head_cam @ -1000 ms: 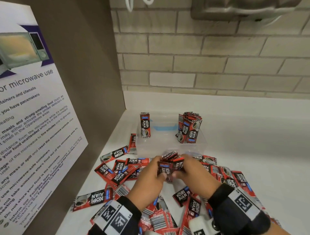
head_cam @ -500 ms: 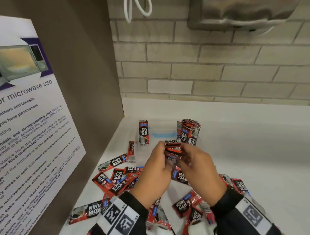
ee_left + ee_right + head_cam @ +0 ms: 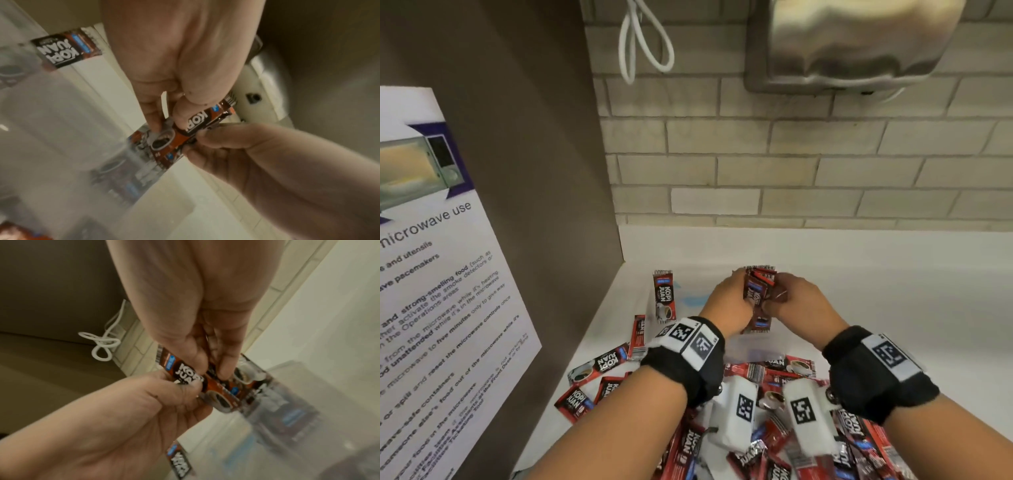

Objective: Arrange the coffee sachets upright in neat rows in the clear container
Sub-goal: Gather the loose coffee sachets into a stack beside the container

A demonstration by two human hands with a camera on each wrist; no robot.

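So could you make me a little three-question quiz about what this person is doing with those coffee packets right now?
1. True or false: both the left hand and the right hand grip the bundle of sachets.
2. Multiple choice: where does the single upright sachet stand? A) to the left of the hands, in the clear container; B) on the microwave poster; C) under the right wrist.
3. Fill in: the loose sachets on the white counter lie ____, not upright.

Key: 1 true; 2 A; 3 flat.
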